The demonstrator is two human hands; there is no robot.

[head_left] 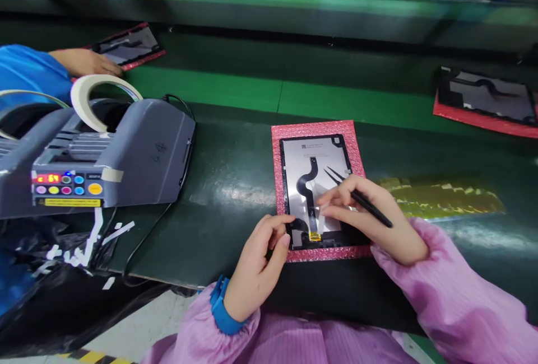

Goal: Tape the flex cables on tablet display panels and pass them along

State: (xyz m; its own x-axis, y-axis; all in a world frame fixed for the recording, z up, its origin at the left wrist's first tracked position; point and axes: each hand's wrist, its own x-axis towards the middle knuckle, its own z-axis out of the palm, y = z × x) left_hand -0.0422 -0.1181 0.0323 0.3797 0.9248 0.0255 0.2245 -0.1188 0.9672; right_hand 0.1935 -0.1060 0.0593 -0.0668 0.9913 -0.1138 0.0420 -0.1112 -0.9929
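A tablet display panel (332, 157) lies back side up on a pink bubble-wrap sheet (313, 127) on the dark green bench. A curved black flex cable (303, 185) runs down it to a gold-coloured end (315, 236). My left hand (263, 255) is at the panel's lower left edge, index finger and thumb apart, the other fingers curled. Black tweezers (370, 207) are held in my right hand (374, 213), their tips apart and pointing up-left over the panel. Its thumb and index finger reach close to the cable; whether they pinch something small there is unclear.
A grey tape dispenser (147, 157) with a tape roll (86, 112) stands at left, tape scraps (79, 255) below it. Yellowish film (449, 199) lies at right. Another panel (487, 95) sits far right. A co-worker's hand (86, 63) touches another panel (134, 45) at upper left.
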